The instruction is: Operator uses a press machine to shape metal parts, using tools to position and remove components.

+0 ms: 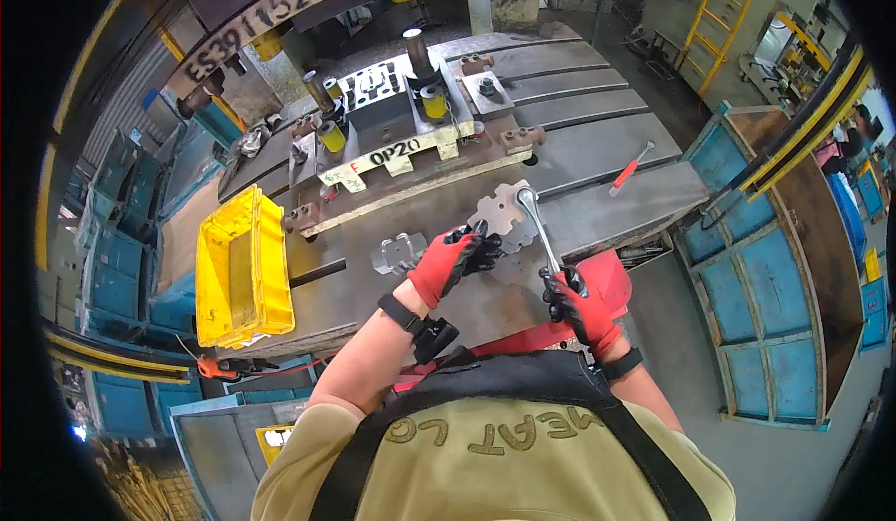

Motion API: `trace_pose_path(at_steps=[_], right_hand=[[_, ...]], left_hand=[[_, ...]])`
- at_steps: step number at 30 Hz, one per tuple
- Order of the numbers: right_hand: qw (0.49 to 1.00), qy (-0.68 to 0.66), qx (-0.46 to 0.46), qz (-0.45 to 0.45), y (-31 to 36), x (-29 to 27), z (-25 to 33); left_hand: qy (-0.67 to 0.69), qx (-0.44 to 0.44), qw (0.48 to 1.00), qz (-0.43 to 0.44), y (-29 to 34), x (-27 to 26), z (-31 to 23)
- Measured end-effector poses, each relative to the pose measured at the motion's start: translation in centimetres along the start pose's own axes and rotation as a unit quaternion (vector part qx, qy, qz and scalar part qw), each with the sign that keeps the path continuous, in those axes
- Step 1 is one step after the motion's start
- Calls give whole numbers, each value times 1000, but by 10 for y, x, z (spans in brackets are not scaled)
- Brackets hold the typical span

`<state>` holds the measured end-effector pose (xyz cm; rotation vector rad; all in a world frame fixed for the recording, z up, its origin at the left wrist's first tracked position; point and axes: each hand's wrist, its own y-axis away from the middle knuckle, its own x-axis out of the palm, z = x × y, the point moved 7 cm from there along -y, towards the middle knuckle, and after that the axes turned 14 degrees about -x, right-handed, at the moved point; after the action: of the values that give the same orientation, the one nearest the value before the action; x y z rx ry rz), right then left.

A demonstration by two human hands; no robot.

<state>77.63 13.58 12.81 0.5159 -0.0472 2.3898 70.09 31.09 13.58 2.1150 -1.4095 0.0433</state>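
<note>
My right hand [579, 308], in a red and black glove, is closed around the shaft of a long steel ratchet wrench [544, 232]. The wrench's round head lies over flat, notched sheet-metal pieces [499, 209] on the grey press table [597, 205]. To their left is my left hand [455, 260], gloved the same way. Its fingers are loosely bent and apart, with nothing visible in them. Just left of that hand rests another shiny metal piece [397, 253] with a cut-out outline, partly hidden by the glove.
Beyond my hands stands a heavy die set [383, 138] with posts and yellow collars. A yellow crate [275, 288] sits at the left, near an orange-handled tool [217, 368]. A red-handled wrench [630, 172] lies at right. A blue metal bin [747, 250] stands beside the table.
</note>
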Motion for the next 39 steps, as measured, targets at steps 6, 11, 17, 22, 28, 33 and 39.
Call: trace_pose_path(at_steps=[6, 11, 17, 22, 28, 33, 39], right_hand=[[999, 17, -35, 32, 0, 6, 3], [997, 30, -54, 52, -10, 6, 1], [983, -65, 124, 118, -22, 49, 11], [908, -264, 215, 245, -43, 88, 26], [984, -98, 40, 145, -110, 127, 45], [966, -59, -101, 230, -184, 179, 54], [951, 137, -181, 211, -270, 191, 25]], left_hand=[[81, 22, 996, -36, 2, -1, -9], [51, 76, 991, -97, 8, -22, -19], [91, 183, 960, -193, 44, -64, -42], [90, 245, 923, -283, 105, -105, -47], [165, 205, 871, -415, 188, -188, 42], [164, 128, 854, -478, 208, -211, 120], [-30, -17, 820, -572, 229, -204, 163]])
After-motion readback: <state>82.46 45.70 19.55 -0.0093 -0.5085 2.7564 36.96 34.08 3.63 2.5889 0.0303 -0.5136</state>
